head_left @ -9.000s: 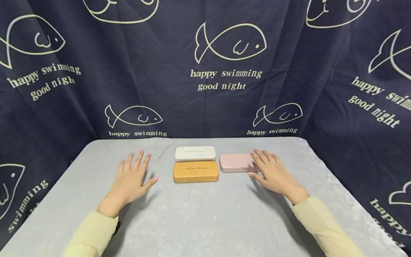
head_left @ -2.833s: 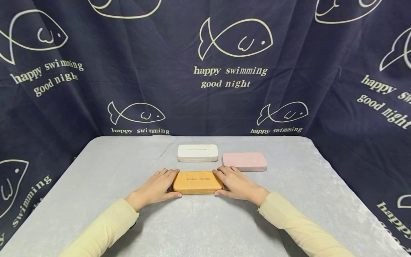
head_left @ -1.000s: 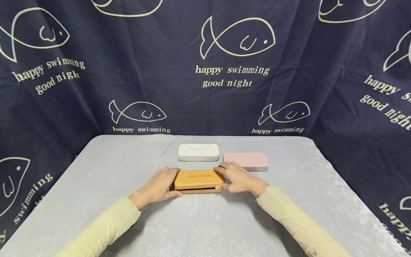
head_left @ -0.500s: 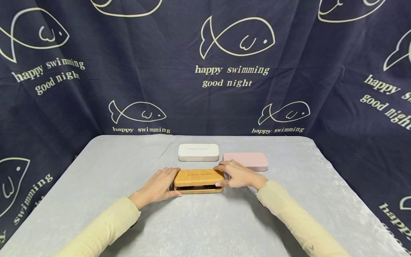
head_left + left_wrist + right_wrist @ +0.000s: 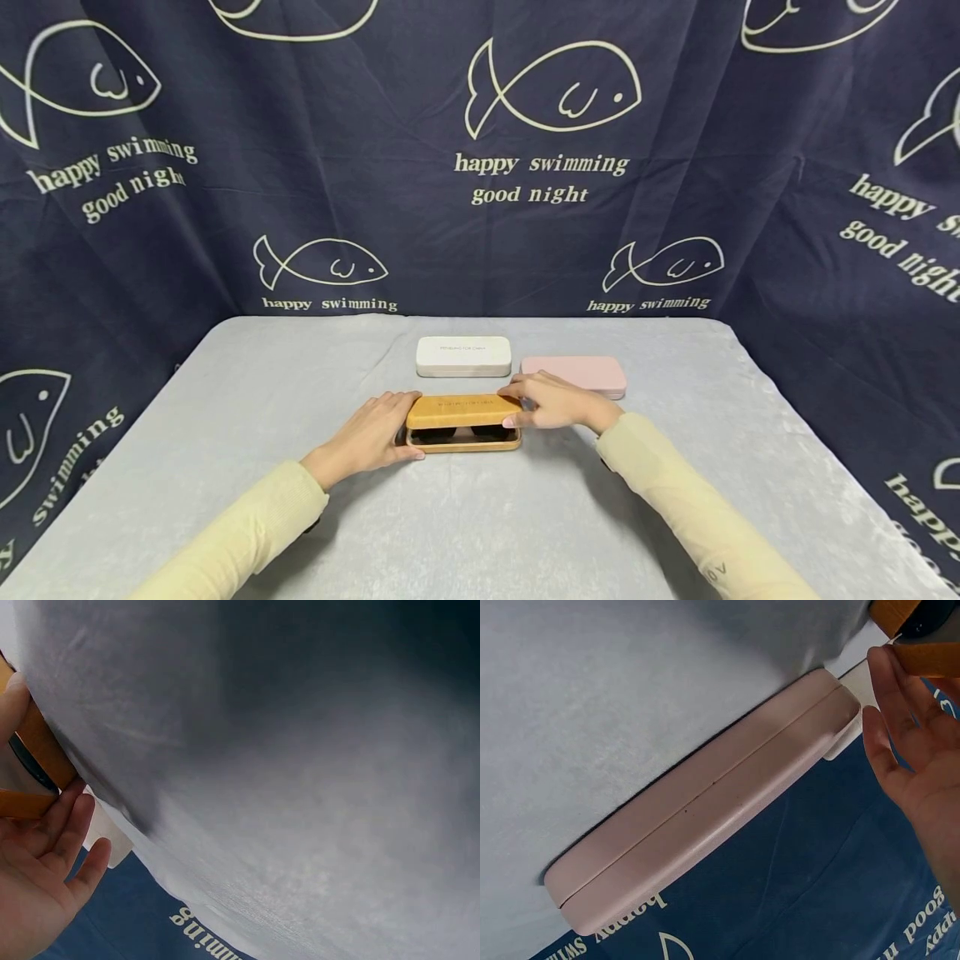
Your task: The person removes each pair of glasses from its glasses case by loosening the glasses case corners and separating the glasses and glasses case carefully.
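In the head view a yellow-orange glasses case (image 5: 465, 410) lies at the middle of the table, its lid tilted up at the front. Dark sunglasses (image 5: 491, 432) show in the gap beneath the lid. My left hand (image 5: 372, 433) holds the left end, thumb at the lower front edge, fingers toward the back. At the lid's right end, my right hand (image 5: 551, 402) grips with thumb in front and fingers behind. The left wrist view shows the left hand (image 5: 37, 885) around the end of the case (image 5: 45, 754). The case's other end (image 5: 930, 658) tops the right wrist view.
Behind the yellow-orange case stands a white glasses case (image 5: 463, 358), closed. A closed pink glasses case (image 5: 581, 372) lies to its right, partly behind the right hand. A dark blue curtain (image 5: 540, 250) with fish prints surrounds the grey cloth-covered table (image 5: 465, 533).
The hands came from apart to both ends of the yellow-orange case, which moved nearer, away from the white one. Over the last second the right hand has raised its lid further, revealing the sunglasses.
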{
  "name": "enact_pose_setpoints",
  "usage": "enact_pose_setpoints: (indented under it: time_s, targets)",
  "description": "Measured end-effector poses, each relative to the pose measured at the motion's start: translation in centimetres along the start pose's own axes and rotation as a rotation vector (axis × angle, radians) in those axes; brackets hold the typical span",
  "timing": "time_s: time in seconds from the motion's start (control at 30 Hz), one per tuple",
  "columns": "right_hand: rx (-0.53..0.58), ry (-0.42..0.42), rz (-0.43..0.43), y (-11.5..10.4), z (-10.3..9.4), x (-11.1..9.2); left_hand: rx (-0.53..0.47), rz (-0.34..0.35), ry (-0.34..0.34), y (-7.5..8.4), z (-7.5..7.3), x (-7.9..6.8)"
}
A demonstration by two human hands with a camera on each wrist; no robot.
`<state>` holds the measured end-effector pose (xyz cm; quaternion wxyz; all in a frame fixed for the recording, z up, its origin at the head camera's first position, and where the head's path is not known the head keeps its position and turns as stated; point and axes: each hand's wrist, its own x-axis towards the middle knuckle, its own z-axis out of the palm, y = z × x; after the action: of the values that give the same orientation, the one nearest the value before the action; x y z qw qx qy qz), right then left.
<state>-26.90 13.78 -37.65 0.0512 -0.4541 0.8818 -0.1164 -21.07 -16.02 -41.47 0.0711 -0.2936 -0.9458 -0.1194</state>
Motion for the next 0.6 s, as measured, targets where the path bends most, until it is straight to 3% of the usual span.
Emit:
enact_pose_setpoints:
  time_s: [0.3,0.6]
  targets:
    - [0.045,-0.050,-0.013,0.16,-0.50,0.17,0.008,-0.040,-0.020,0.00,0.16,0.14]
    - [0.100,-0.078,-0.009,0.37,-0.91,0.53,-0.013,-0.079,0.003,0.05,0.30,0.29]
